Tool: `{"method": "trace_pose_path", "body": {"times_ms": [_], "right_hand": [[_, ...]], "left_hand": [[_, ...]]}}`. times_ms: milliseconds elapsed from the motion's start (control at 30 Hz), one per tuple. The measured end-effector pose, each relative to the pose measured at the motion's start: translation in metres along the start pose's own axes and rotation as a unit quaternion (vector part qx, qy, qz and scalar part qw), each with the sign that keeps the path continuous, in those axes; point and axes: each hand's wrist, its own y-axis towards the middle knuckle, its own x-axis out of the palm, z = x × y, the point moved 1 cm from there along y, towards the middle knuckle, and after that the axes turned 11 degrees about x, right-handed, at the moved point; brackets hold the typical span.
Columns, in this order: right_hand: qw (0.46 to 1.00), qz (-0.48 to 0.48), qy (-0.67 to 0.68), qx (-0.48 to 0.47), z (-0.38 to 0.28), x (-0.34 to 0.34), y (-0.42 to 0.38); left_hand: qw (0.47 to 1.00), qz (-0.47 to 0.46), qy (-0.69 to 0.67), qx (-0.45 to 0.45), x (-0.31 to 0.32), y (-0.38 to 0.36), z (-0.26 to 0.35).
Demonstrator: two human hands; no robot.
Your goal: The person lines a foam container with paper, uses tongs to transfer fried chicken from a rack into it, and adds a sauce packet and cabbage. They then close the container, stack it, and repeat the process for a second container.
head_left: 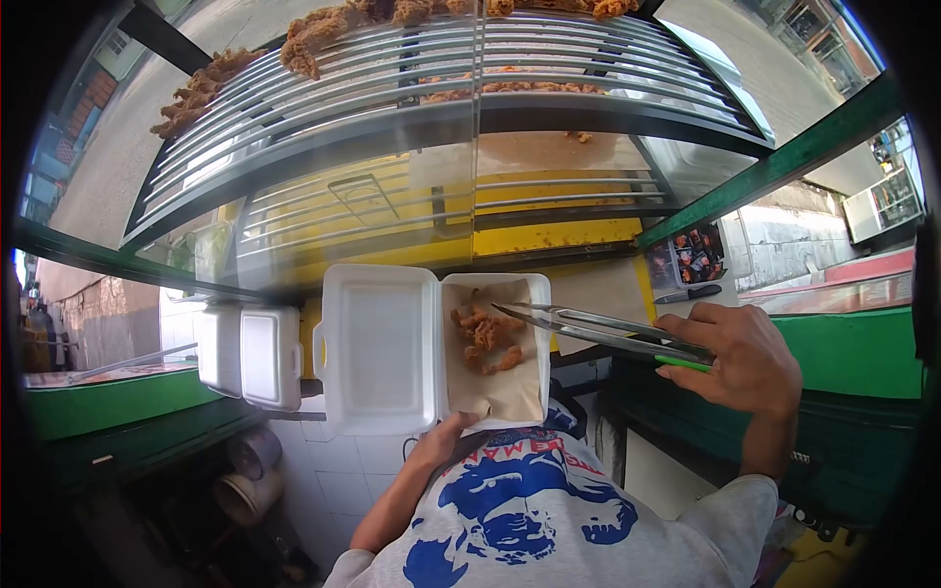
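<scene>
An open white foam box [380, 351] lies in front of me, its lid folded out to the left. Brown paper [510, 394] lines its right half, and several pieces of fried chicken [485, 338] rest on the paper. My left hand [446, 438] grips the box's near edge, around the middle. In my right hand [733, 355] are long metal tongs [613, 335] with a green part near the grip. The tong tips are above the upper part of the paper, beside the chicken, with no piece visible between them.
Fried chicken [319, 39] sits on a slatted metal rack [372, 64] behind a clear panel. Closed foam boxes [270, 355] stand at the left. A knife [689, 293] and a tray of small packets [698, 255] are at the right. Buckets [245, 495] are below left.
</scene>
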Motion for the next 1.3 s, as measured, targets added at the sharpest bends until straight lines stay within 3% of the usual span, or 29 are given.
{"method": "trace_pose_path", "body": {"times_ms": [100,167,233,400,467,567,633,700,800,900,1000,1067,1200,1267,1300], "right_hand": [[0.998,0.044,0.040,0.023,0.004,0.006,0.001],[0.998,-0.003,0.053,-0.015,0.007,0.015,0.006],[0.998,0.020,0.059,-0.010,0.013,0.022,0.009],[0.982,0.111,0.149,0.032,0.031,0.019,0.005],[0.983,0.097,0.150,0.050,0.042,0.022,0.005],[0.980,0.099,0.153,0.076,0.054,0.048,0.026],[0.979,0.111,0.154,0.081,0.060,0.080,0.052],[0.977,0.164,0.126,0.050,0.059,0.108,0.084],[0.982,0.140,0.101,0.074,0.052,0.127,0.132],[0.979,0.191,0.050,0.055,0.046,0.133,0.176],[0.988,0.117,0.019,0.100,0.040,0.132,0.207],[0.983,0.150,0.095,0.056,0.048,0.146,0.225],[0.979,0.123,0.133,0.095,0.054,0.153,0.234],[0.967,0.182,0.179,0.005,0.057,0.156,0.229],[0.966,0.188,0.177,0.020,0.062,0.160,0.226]], "left_hand": [[1.000,-0.009,0.002,-0.004,-0.003,-0.001,0.000],[1.000,-0.017,-0.004,-0.020,0.002,-0.005,0.013],[0.995,0.004,-0.103,0.014,0.018,-0.016,0.036],[0.997,-0.003,-0.068,-0.022,0.001,-0.006,0.009],[0.997,0.003,-0.072,-0.027,0.003,-0.012,0.012],[0.993,0.027,-0.117,0.004,0.010,-0.019,0.024],[0.966,0.040,-0.254,-0.002,0.021,-0.035,0.052],[0.967,0.043,-0.252,-0.020,0.019,-0.041,0.047],[0.971,0.060,-0.224,-0.054,0.016,-0.050,0.049],[0.974,0.077,-0.200,-0.067,0.017,-0.054,0.058],[0.970,0.061,-0.232,-0.046,0.017,-0.058,0.071],[0.964,0.041,-0.261,-0.025,0.016,-0.057,0.071],[0.981,0.044,-0.179,-0.054,0.010,-0.052,0.060],[0.988,0.022,-0.146,-0.055,0.008,-0.049,0.056],[0.989,0.007,-0.139,-0.046,0.005,-0.045,0.052]]}}
